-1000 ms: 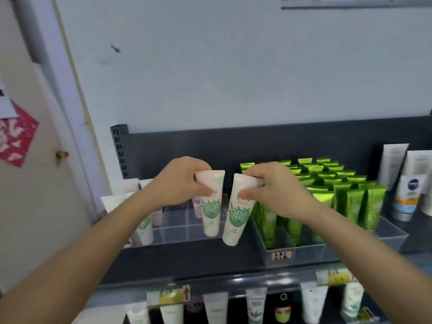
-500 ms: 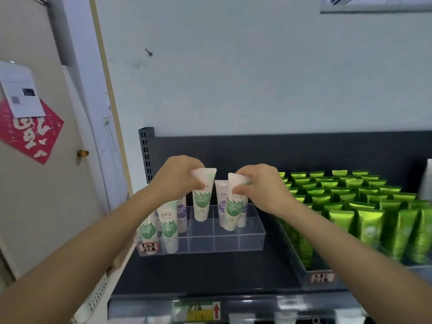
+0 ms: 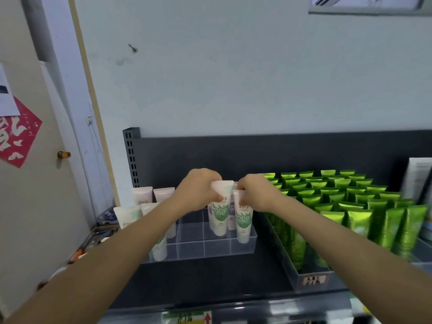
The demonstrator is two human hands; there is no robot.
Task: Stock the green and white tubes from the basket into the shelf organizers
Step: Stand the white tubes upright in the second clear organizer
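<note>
My left hand [image 3: 198, 191] pinches the crimped top of a white tube with a green leaf print [image 3: 219, 213]. My right hand [image 3: 257, 192] pinches the top of a second green and white tube [image 3: 243, 220]. Both tubes hang cap-down, their lower ends inside the right-hand compartments of the clear acrylic organizer [image 3: 203, 249] on the dark shelf. A purple-printed tube [image 3: 231, 212] stands just behind them. More white tubes [image 3: 142, 197] stand at the organizer's left end, partly hidden by my left forearm. The basket is out of view.
A clear bin packed with several bright green tubes [image 3: 339, 206] sits right of the organizer, with a label on its front [image 3: 314, 279]. White tubes [image 3: 418, 178] stand at the far right. The dark shelf back panel [image 3: 233, 155] rises behind. A door [image 3: 28, 183] is on the left.
Both hands have lowered the two tubes and shifted them right, so their caps now sit inside the organizer's right compartments. The view has moved closer to the shelf.
</note>
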